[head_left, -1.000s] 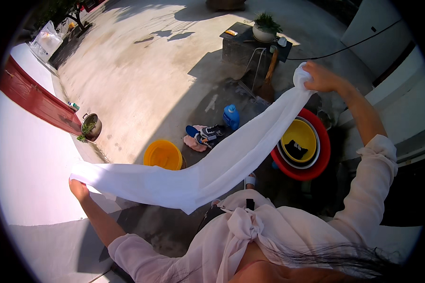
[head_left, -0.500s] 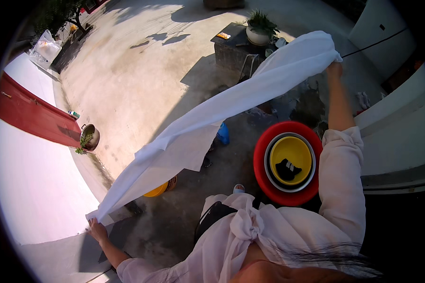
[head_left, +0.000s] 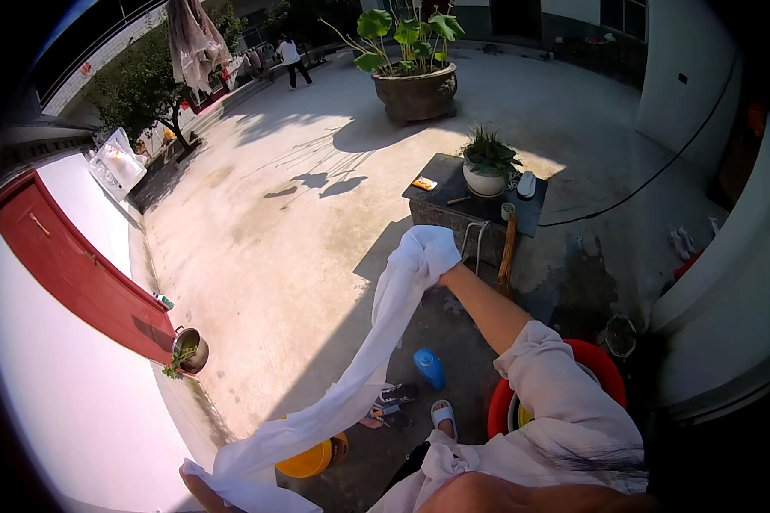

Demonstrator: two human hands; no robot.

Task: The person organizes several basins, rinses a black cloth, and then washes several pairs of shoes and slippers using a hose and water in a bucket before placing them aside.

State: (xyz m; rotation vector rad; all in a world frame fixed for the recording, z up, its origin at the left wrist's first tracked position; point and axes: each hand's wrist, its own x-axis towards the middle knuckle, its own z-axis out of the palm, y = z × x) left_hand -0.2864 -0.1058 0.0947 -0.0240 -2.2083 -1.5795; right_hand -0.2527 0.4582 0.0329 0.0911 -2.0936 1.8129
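Observation:
A long white cloth (head_left: 364, 363) hangs in loose folds between my two hands, sagging from upper right to lower left. My right hand (head_left: 447, 274) is closed on its far end, with the fingers mostly covered by the fabric. At the lower left, my left hand (head_left: 202, 491) grips the other end, partly wrapped by it and cut by the dark rim of the picture. Below the cloth, a blue bottle (head_left: 429, 368) and a yellow bucket (head_left: 306, 460) stand on the concrete. The cloth's lower part overlaps the bucket's edge.
A red basin (head_left: 603, 368) with smaller basins inside sits under my right forearm. Ahead are a dark stone table (head_left: 441, 175) with a potted plant (head_left: 488, 167) and a large lotus planter (head_left: 417, 92). A person (head_left: 293, 61) walks far off. A red door (head_left: 68, 256) lies left.
My right hand has come down and leftward, closer to my left hand. The cloth, stretched wide before, now hangs slacker and bunched. My view has tilted up, showing more of the courtyard.

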